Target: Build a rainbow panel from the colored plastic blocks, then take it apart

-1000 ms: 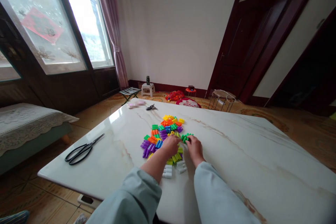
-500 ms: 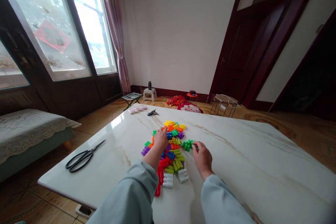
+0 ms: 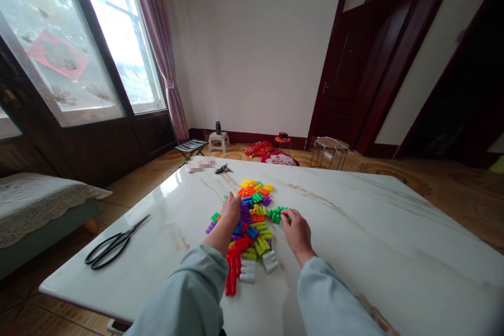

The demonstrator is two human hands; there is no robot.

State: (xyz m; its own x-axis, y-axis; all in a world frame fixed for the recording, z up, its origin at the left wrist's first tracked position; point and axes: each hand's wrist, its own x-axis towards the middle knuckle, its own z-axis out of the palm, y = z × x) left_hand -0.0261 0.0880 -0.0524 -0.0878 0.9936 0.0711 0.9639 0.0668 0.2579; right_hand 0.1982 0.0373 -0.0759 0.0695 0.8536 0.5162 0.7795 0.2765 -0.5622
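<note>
**Right hand on the green cluster, left hand over the pile**

So your right hand [image 3: 297, 228] has its thumb and fingers drawn in nearly to a pinch, tips on the near right end of that bumpy green cluster [image 3: 276, 214]. The cluster lies just past those fingertips, a bit to their left, on the white marbled surface [image 3: 354, 231], right beside the main pile.

Your left hand [image 3: 231, 210] is over the left side of the pile, fingers bent and pointing away from you. Can't tell how far apart they are or if they've got hold of anything, since the back of the hand hides the tips.

Around your left hand: purple pieces [image 3: 245, 213] right next to it on the right, yellow pieces [image 3: 249, 184] beyond it, and orange pieces [image 3: 258, 218] over towards your right hand. Nearer to you than both hands, there are blue pieces [image 3: 252, 232], lime-green pieces [image 3: 262, 245], red pieces [image 3: 233, 268] by your left forearm, and white pieces [image 3: 248, 271] just right of the red ones.

Black-handled scissors [image 3: 114, 247] lie well off to the left of your left hand, and a small dark tool [image 3: 222, 169] sits beyond it, near the far edge.
</note>
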